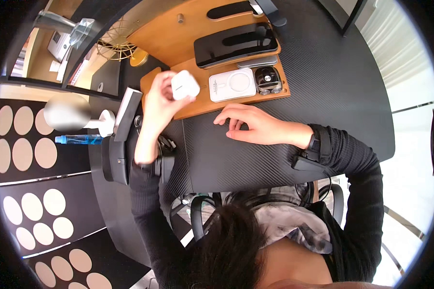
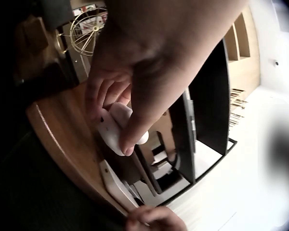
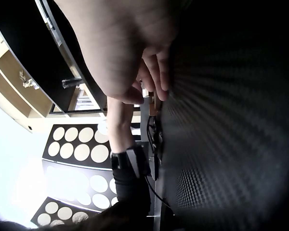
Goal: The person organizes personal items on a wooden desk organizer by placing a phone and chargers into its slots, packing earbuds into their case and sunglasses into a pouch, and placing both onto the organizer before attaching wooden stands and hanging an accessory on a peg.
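Note:
My left hand [image 1: 160, 105] grips a small white earbuds case [image 1: 184, 86] between thumb and fingers, above the left part of a wooden desk organizer [image 1: 154, 31]. Seen from the left wrist, the thumb lies along the case [image 2: 111, 132], and the fingers cover part of it. My right hand [image 1: 258, 126] is over the dark desk mat, in front of the organizer, with its fingers loosely bent and nothing held. Nearest to its fingertips is a flat white pack [image 1: 219, 86] with a ring marking, which lies on the organizer's lower shelf.
Right of the pack sits a small black device [image 1: 266, 76]. A large black slab [image 1: 210, 52] leans on the organizer behind. Left of the desk are a blue bottle [image 1: 82, 139], a white lamp-like object [image 1: 67, 113] and a gold wire wheel [image 1: 113, 45].

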Motion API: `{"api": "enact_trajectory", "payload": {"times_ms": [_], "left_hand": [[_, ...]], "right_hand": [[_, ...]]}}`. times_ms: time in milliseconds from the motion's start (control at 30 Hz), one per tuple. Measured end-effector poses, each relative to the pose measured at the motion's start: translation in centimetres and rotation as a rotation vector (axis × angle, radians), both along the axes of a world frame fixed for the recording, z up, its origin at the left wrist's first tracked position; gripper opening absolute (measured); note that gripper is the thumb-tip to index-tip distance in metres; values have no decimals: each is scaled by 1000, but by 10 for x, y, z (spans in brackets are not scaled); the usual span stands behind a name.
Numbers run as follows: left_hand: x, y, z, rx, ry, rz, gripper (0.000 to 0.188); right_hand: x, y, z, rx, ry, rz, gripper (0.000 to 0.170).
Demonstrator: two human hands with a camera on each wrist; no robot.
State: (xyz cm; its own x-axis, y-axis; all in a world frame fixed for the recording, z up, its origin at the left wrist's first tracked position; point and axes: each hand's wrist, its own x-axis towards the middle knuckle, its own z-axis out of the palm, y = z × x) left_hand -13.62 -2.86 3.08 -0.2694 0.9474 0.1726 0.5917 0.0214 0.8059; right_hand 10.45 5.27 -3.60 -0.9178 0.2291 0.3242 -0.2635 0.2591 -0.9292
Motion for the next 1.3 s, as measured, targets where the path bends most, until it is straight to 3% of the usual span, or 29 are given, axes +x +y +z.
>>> {"api": "enact_trajectory", "payload": {"times_ms": [33, 133, 367, 433, 467, 767, 833, 867, 900, 1033, 1167, 1300], "left_hand": [[0, 14, 3, -73, 123, 10, 58], [-4, 43, -20, -51, 97, -20, 58], [11, 70, -45, 80, -108, -86, 59], [21, 76, -46, 115, -266, -82, 59], [22, 79, -48, 133, -140, -47, 59], [39, 92, -63, 212, -128, 94, 73], [38, 94, -71, 287, 9, 168, 81], [44, 88, -58, 199, 46, 209, 93], [41, 83, -57, 202, 49, 229, 93], [36, 58, -45, 217, 199, 198, 108], [20, -18, 7, 117, 706, 142, 75], [-3, -86, 22, -213, 849, 322, 58]], "right_hand": [[0, 1, 1, 19, -5, 5, 34], [2, 2, 5, 26, -36, 25, 34], [1, 2, 2, 74, -83, 52, 31], [1, 2, 1, 80, -80, 51, 30], [1, 3, 1, 89, -76, 47, 29], [-1, 4, 4, 40, -56, 56, 25], [-10, 0, 6, 70, -51, 117, 26], [-5, 2, 7, 74, -68, 96, 27], [-1, 4, 8, 77, -88, 68, 27], [2, 5, 13, 49, -156, 76, 27], [0, 5, 9, 63, -137, 65, 27], [0, 6, 9, 77, -98, 75, 22]]}}
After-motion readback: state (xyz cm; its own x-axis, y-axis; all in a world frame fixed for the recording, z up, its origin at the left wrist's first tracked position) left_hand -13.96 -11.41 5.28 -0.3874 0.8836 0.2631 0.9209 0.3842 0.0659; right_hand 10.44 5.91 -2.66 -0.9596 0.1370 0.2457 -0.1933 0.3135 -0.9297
